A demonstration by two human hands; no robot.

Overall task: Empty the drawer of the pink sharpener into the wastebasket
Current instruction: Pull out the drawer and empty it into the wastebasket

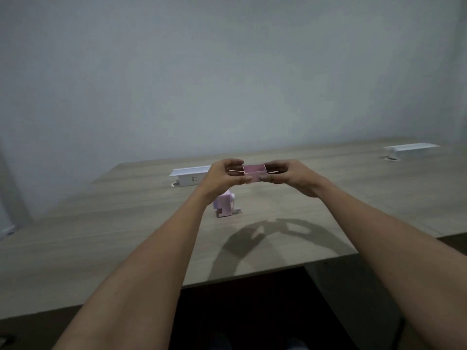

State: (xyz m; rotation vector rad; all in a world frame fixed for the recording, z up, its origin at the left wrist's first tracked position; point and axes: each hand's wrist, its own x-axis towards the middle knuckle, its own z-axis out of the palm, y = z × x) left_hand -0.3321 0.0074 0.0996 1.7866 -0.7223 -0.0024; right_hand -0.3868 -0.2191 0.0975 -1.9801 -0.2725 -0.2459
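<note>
— Two stages, roughly: getting it out, then dumping it. Where am I?

— You've done the first, I'd judge. Your wooden desk (126, 236) fills the view, with a white socket box (188, 176) at its far side. Nearer you stands the pink sharpener (225, 205), upright, with a notch showing low in its body where the drawer would sit.

— And the drawer?

— You hold the drawer (254, 173) in the air above the desk, open side up. Your left hand (222, 176) pinches its left end, your right hand (290, 176) its right end, fingers closed on it.

— What's left?

— Carrying and tipping. No wastebasket shows, and I can't tell whether shavings remain inside.
</note>
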